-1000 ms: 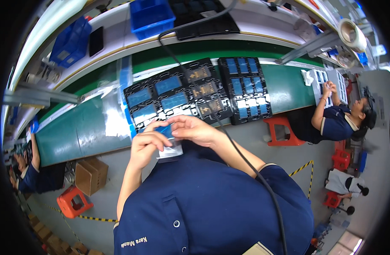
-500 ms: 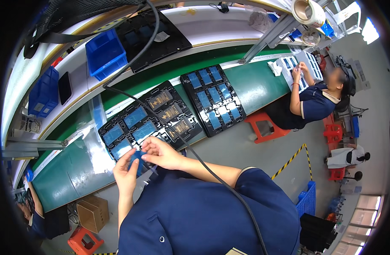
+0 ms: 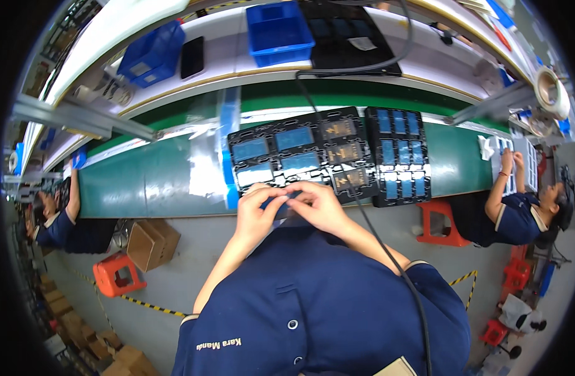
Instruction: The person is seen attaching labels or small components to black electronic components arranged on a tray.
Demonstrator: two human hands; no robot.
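My left hand (image 3: 257, 212) and my right hand (image 3: 315, 204) meet fingertip to fingertip at the near edge of a black tray (image 3: 270, 135). Both pinch a small blue film-like piece (image 3: 281, 214), mostly hidden behind the fingers. Set in the tray's left and middle columns are blue-covered rectangles (image 3: 294, 138). Its right column holds dark rectangular pieces with gold print (image 3: 339, 129). A second black tray (image 3: 393, 202) stands beside it on the right, filled with several blue-covered rectangles (image 3: 403, 151).
A black cable (image 3: 388, 241) hangs across the view over the tray and my right forearm. The shelf above holds blue bins (image 3: 280, 53), a phone (image 3: 192, 57) and a black panel (image 3: 353, 44). Co-workers sit at the green bench (image 3: 137, 188) on both sides; a red stool (image 3: 439, 224) is at right.
The view has turned, so the bench now runs nearly level across it. My fingertips have come closer together, and less of the blue piece shows.
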